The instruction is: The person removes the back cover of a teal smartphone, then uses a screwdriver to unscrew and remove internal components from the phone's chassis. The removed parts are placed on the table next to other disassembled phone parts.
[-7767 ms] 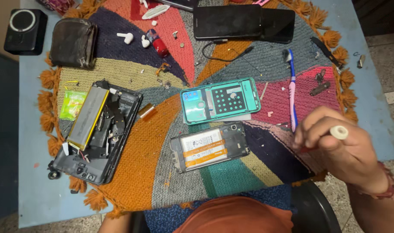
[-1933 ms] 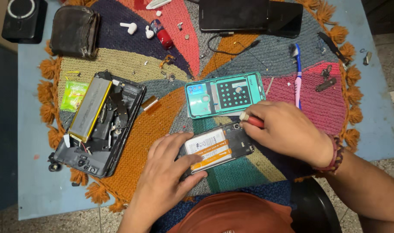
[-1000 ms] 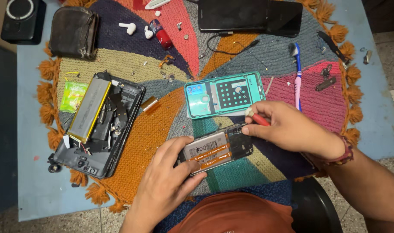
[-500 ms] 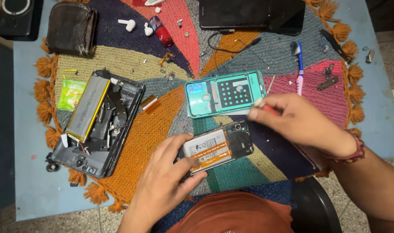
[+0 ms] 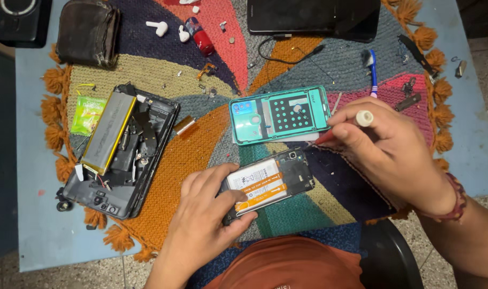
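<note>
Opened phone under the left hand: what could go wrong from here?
The screwdriver in the right hand is angled toward the opened phone, so a slip could scratch the exposed board or orange flex cables. The left hand pins only one end, so the phone could pivot. Tiny loose screws on the woven mat could easily get lost.

Blue table (image 5: 35, 241); woven mat (image 5: 201, 144), black speaker (image 5: 22, 21).

One head-worn view looks steeply down, close over the counter (image 5: 30, 160), facing away from the person's lap. The mat (image 5: 201, 150) fills most of it, both hands low in frame.
</note>
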